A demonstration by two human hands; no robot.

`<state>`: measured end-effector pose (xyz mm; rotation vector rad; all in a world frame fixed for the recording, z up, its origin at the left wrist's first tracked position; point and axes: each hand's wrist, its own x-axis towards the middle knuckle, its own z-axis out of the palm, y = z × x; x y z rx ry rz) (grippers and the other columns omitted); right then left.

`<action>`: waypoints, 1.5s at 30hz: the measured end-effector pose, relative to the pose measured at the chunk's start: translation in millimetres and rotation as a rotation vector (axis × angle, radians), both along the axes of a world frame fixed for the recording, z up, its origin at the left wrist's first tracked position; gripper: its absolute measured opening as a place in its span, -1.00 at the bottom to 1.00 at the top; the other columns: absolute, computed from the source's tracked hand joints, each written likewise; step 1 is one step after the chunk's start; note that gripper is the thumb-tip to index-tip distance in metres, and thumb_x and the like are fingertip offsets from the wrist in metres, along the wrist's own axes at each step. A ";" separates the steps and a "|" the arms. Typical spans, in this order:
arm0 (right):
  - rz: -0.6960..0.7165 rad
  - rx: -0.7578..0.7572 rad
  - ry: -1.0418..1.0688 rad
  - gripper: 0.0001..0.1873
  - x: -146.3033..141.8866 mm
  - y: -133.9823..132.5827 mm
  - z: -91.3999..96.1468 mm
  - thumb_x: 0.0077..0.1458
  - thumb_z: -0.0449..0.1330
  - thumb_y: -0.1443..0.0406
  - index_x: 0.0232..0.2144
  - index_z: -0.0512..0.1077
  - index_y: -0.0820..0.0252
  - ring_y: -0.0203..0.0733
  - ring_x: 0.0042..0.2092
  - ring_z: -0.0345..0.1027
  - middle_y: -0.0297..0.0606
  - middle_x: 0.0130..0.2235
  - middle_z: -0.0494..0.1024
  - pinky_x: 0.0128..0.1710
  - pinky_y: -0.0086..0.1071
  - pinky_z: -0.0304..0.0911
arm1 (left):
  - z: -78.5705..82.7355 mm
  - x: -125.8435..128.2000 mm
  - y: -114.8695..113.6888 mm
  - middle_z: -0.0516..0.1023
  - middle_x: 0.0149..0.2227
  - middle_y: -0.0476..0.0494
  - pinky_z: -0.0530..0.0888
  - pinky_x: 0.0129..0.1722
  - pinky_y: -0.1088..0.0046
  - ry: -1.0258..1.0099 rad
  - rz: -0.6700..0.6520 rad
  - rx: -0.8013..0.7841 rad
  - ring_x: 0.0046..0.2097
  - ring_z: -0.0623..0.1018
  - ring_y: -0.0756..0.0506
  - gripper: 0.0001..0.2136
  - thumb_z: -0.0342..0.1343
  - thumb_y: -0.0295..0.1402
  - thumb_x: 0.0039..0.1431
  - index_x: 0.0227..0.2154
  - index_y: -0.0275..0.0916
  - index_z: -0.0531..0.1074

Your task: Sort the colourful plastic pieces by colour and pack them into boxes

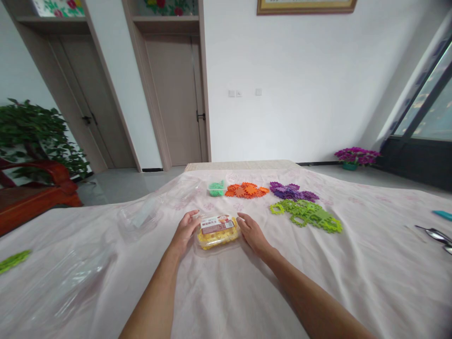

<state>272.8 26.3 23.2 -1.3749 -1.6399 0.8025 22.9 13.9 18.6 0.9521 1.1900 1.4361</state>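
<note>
A clear plastic box (218,238) with yellow contents and a printed label sits on the cloth-covered surface in front of me. My left hand (185,230) grips its left side, thumb and fingers bent around the edge. Against the opposite side, my right hand (252,233) presses with its fingers, so the box is between both hands. What exactly the yellow contents are cannot be made out. Beyond the box are a small clear tub (216,188) with green pieces, a pile of orange gear-shaped pieces (246,190), purple ones (293,191) and lime-green ones (309,214).
Clear plastic packaging (139,214) lies to the left, with a larger clear plastic piece (67,282) nearer me. One lime-green piece (14,261) is at the far left. Glasses (438,234) and a teal object (442,215) lie at the right. The pale cloth (219,296) is wrinkled.
</note>
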 end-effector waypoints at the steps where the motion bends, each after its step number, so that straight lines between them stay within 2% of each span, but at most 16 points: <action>1: -0.003 0.020 -0.011 -0.51 -0.8 0.1 0.4 0.20 -0.01 0.08 0.02 0.44 0.21 -0.08 -0.04 0.44 -0.09 -0.05 0.56 -0.03 -0.27 0.29 | 3.7 -5.5 -2.3 0.60 -0.30 -0.12 0.44 -0.36 0.46 0.077 -0.024 -0.055 -0.35 0.59 -0.07 -0.53 0.34 -0.17 -0.14 -0.13 -0.20 0.43; 3: -0.007 -0.007 0.011 -0.51 -2.9 -1.3 0.8 0.18 0.01 0.08 0.02 0.43 0.21 -0.09 -0.19 0.47 -0.10 -0.16 0.59 -0.19 -0.29 0.35 | 12.6 -16.6 -8.7 0.58 -0.45 -0.08 0.35 -0.52 0.51 0.225 -0.071 -0.166 -0.49 0.54 -0.06 -0.56 0.38 -0.13 -0.23 -0.26 -0.20 0.46; 4: -0.003 -0.052 0.046 -0.50 -4.0 -2.7 0.9 0.17 0.01 0.07 0.04 0.41 0.21 -0.13 -0.32 0.46 -0.16 -0.28 0.59 -0.34 -0.32 0.34 | 17.7 -21.4 -12.6 0.58 -0.50 -0.08 0.31 -0.56 0.51 0.279 -0.150 -0.229 -0.53 0.51 -0.06 -0.57 0.39 -0.13 -0.27 -0.32 -0.20 0.46; 6: 0.010 -0.154 0.137 -0.47 -5.8 -6.4 1.0 0.15 0.02 0.06 0.08 0.36 0.19 -0.23 -0.56 0.31 -0.33 -0.52 0.47 -0.58 -0.40 0.20 | 27.8 -28.0 -20.5 0.57 -0.56 -0.12 0.27 -0.60 0.52 0.338 -0.297 -0.333 -0.56 0.51 -0.09 -0.58 0.39 -0.10 -0.29 -0.37 -0.22 0.48; 9: 0.029 -0.238 0.222 -0.49 -5.1 -9.5 2.7 0.12 0.05 0.11 0.07 0.32 0.19 -0.31 -0.68 0.12 -0.51 -0.66 0.27 -0.69 -0.48 0.02 | 39.3 -29.5 -27.7 0.54 -0.59 -0.11 0.22 -0.64 0.55 0.401 -0.368 -0.362 -0.61 0.46 -0.05 -0.59 0.36 -0.07 -0.24 -0.37 -0.24 0.50; 11: 0.036 -0.253 0.224 -0.53 -1.7 -7.3 5.4 0.06 0.09 0.18 0.03 0.34 0.21 -0.33 -0.67 0.13 -0.52 -0.67 0.26 -0.70 -0.51 0.00 | 41.8 -26.2 -27.2 0.49 -0.62 -0.05 0.17 -0.66 0.58 0.389 -0.361 -0.326 -0.64 0.40 0.00 -0.59 0.35 -0.08 -0.21 -0.34 -0.25 0.51; 14: 0.050 -0.245 0.230 -0.54 5.3 1.7 9.8 0.03 0.11 0.21 0.00 0.36 0.21 -0.34 -0.61 0.18 -0.50 -0.63 0.30 -0.68 -0.54 0.02 | 37.0 -17.4 -19.6 0.42 -0.66 0.04 0.12 -0.67 0.59 0.335 -0.307 -0.241 -0.67 0.33 0.05 -0.55 0.34 -0.08 -0.19 -0.25 -0.27 0.52; 17: 0.062 -0.209 0.289 -0.57 10.1 13.6 9.4 0.11 0.06 0.07 -0.07 0.40 0.19 -0.37 -0.62 0.13 -0.50 -0.61 0.25 -0.70 -0.55 -0.01 | 27.5 -6.0 -10.0 0.34 -0.67 0.09 0.12 -0.67 0.59 0.285 -0.201 -0.165 -0.68 0.27 0.07 -0.51 0.33 -0.08 -0.17 -0.18 -0.30 0.52; 20: 0.060 -0.205 0.356 -0.57 11.9 25.4 2.5 0.11 0.05 -0.01 -0.24 0.42 0.21 -0.42 -0.67 0.01 -0.54 -0.63 0.18 -0.73 -0.55 -0.08 | 22.7 1.2 -5.9 0.36 -0.64 0.06 0.22 -0.65 0.57 0.240 -0.135 -0.144 -0.66 0.28 0.07 -0.50 0.32 -0.06 -0.13 -0.16 -0.30 0.53; 22: 0.059 -0.249 0.387 -0.61 12.6 31.9 -2.4 0.08 0.08 -0.01 -0.34 0.38 0.20 -0.44 -0.69 -0.02 -0.56 -0.65 0.16 -0.75 -0.55 -0.11 | 24.2 0.0 -7.7 0.46 -0.55 -0.02 0.32 -0.60 0.56 0.197 -0.191 -0.174 -0.60 0.37 0.04 -0.48 0.32 -0.05 -0.10 -0.12 -0.29 0.52; 24: 0.054 -0.306 0.401 -0.65 13.3 36.3 -4.7 0.05 0.12 0.01 -0.44 0.33 0.18 -0.44 -0.70 -0.01 -0.55 -0.66 0.18 -0.75 -0.55 -0.11 | 28.1 -5.2 -11.7 0.56 -0.39 -0.12 0.40 -0.54 0.55 0.173 -0.304 -0.233 -0.49 0.47 0.02 -0.44 0.32 -0.06 -0.07 -0.03 -0.25 0.47; 27: 0.047 -0.367 0.427 -0.72 13.9 38.6 -2.2 0.02 0.14 0.10 -0.51 0.30 0.18 -0.43 -0.69 0.02 -0.52 -0.68 0.21 -0.75 -0.54 -0.10 | 33.6 -13.7 -17.4 0.56 -0.25 -0.16 0.45 -0.51 0.58 0.192 -0.405 -0.308 -0.47 0.48 0.05 -0.38 0.33 -0.09 -0.04 0.08 -0.22 0.38; 31: 0.039 -0.456 0.490 -0.82 12.7 39.9 3.4 -0.01 0.15 0.20 -0.49 0.34 0.21 -0.43 -0.70 0.02 -0.51 -0.68 0.21 -0.74 -0.53 -0.12 | 35.7 -15.4 -19.6 0.55 -0.25 -0.14 0.47 -0.51 0.61 0.169 -0.423 -0.336 -0.48 0.48 0.08 -0.37 0.33 -0.13 -0.02 0.12 -0.21 0.33; 37: 0.006 -0.512 0.514 -0.84 10.4 47.2 0.5 -0.02 0.14 0.23 -0.47 0.36 0.23 -0.42 -0.71 0.00 -0.50 -0.70 0.18 -0.75 -0.52 -0.19 | 34.6 -11.5 -18.6 0.54 -0.31 -0.07 0.47 -0.54 0.62 0.143 -0.411 -0.365 -0.50 0.49 0.08 -0.33 0.34 -0.18 -0.02 0.16 -0.20 0.29; 41: 0.015 -0.475 0.498 -0.83 10.5 48.2 -1.0 -0.04 0.16 0.22 -0.44 0.38 0.23 -0.41 -0.71 0.00 -0.51 -0.71 0.19 -0.75 -0.52 -0.19 | 30.9 -12.6 -17.4 0.54 -0.33 -0.05 0.47 -0.54 0.63 0.131 -0.417 -0.372 -0.50 0.50 0.08 -0.32 0.34 -0.19 -0.03 0.17 -0.18 0.28; 45: 0.046 -0.422 0.489 -0.80 11.0 46.0 1.2 -0.08 0.20 0.19 -0.54 0.29 0.18 -0.43 -0.71 -0.04 -0.53 -0.73 0.17 -0.75 -0.51 -0.22 | 27.9 -14.1 -16.2 0.54 -0.35 -0.03 0.48 -0.54 0.62 0.139 -0.423 -0.363 -0.49 0.51 0.07 -0.33 0.34 -0.20 -0.03 0.17 -0.17 0.28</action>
